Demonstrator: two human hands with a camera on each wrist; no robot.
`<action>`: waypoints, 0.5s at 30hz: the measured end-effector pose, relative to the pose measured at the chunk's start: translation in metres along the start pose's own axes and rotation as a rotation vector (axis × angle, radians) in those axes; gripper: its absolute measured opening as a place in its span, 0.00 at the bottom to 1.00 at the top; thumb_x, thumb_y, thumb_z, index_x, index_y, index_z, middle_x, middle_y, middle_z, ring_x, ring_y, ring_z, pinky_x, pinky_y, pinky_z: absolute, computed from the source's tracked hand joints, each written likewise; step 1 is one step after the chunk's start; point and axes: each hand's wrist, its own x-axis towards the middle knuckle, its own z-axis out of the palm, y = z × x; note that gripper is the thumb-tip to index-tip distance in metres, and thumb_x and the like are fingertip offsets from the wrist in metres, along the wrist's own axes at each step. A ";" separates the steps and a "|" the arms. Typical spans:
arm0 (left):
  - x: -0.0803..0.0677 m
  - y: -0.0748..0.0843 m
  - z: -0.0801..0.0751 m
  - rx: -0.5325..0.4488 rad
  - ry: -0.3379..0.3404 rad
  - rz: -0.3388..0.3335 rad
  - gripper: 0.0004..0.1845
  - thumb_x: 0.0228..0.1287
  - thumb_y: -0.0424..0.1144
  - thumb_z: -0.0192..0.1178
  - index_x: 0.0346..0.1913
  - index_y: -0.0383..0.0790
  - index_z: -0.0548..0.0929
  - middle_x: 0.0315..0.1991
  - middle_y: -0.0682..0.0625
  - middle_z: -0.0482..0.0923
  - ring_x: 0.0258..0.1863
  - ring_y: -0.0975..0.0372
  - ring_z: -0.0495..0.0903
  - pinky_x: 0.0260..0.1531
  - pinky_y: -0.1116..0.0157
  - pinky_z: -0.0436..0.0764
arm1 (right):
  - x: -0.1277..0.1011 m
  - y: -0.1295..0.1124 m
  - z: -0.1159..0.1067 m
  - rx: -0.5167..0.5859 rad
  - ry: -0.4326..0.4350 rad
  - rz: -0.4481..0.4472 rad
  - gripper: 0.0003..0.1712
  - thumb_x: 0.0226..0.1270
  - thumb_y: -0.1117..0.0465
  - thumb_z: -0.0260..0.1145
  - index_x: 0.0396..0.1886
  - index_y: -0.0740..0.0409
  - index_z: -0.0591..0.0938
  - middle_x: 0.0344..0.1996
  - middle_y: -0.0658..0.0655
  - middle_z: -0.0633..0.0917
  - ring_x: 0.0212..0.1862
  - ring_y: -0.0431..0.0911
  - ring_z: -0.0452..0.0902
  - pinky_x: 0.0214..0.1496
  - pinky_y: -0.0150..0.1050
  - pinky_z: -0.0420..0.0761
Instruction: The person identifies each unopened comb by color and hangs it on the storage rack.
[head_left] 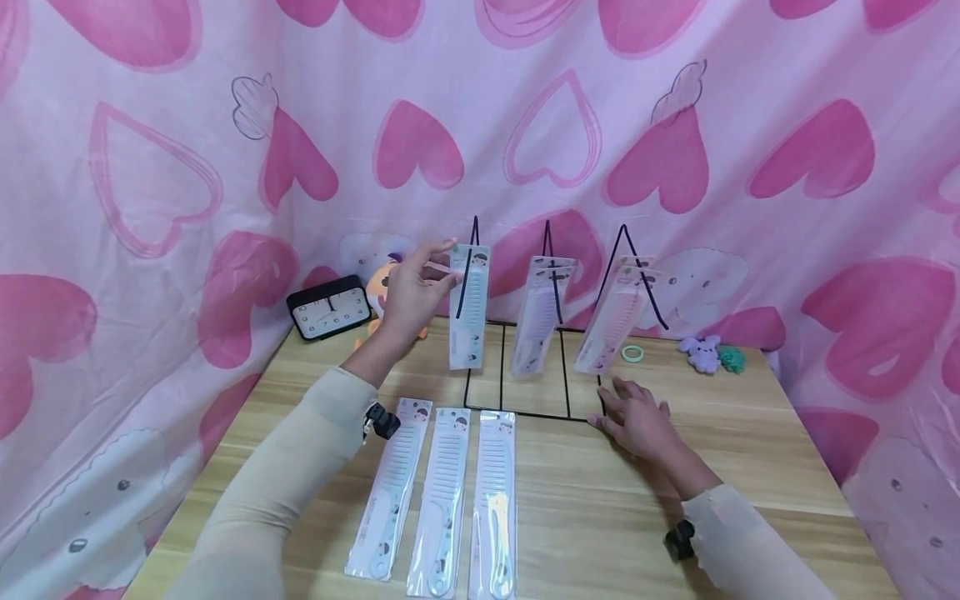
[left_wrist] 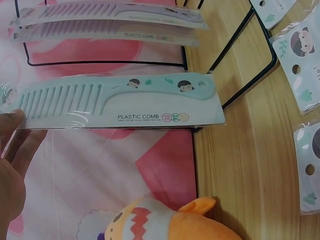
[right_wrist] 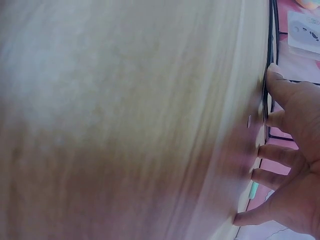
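My left hand (head_left: 412, 287) pinches the upper left edge of a packaged mint-green plastic comb (head_left: 468, 342), which hangs upright on the left hook of a black wire display rack (head_left: 534, 414). In the left wrist view the thumb lies at the toothed end of the comb (left_wrist: 150, 92). Purple comb packs (head_left: 536, 321) hang from the middle hook and pink comb packs (head_left: 611, 325) from the right one. My right hand (head_left: 637, 417) rests at the rack's front right corner, fingers spread on the table; its thumb (right_wrist: 280, 87) touches the black wire.
Three more packaged combs (head_left: 438, 508) lie side by side on the wooden table (head_left: 600, 517) before the rack. Behind the left hand are a black clock (head_left: 328, 308) and an orange plush toy (head_left: 378, 287). A green ring (head_left: 632, 354) and a purple plush (head_left: 701, 354) sit at the back right.
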 end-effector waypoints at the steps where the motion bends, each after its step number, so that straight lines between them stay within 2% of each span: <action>1: 0.000 0.000 0.000 0.003 0.001 0.001 0.31 0.72 0.31 0.75 0.73 0.56 0.82 0.57 0.46 0.88 0.53 0.54 0.92 0.59 0.53 0.92 | 0.000 0.000 0.000 0.001 0.000 -0.001 0.42 0.83 0.35 0.65 0.84 0.53 0.73 0.86 0.71 0.63 0.83 0.78 0.59 0.71 0.93 0.55; 6: 0.001 -0.002 0.002 0.015 0.007 0.009 0.31 0.73 0.30 0.74 0.73 0.60 0.82 0.57 0.46 0.88 0.53 0.53 0.92 0.59 0.53 0.91 | -0.001 0.000 0.000 -0.001 0.010 -0.013 0.41 0.83 0.37 0.66 0.84 0.54 0.73 0.86 0.72 0.64 0.82 0.78 0.60 0.70 0.94 0.56; 15: 0.001 -0.004 0.002 0.009 0.011 0.041 0.31 0.73 0.29 0.73 0.73 0.61 0.82 0.59 0.44 0.89 0.55 0.51 0.91 0.59 0.48 0.91 | -0.001 0.000 -0.001 -0.004 0.012 -0.009 0.42 0.82 0.37 0.66 0.84 0.55 0.73 0.85 0.73 0.65 0.81 0.79 0.61 0.69 0.94 0.56</action>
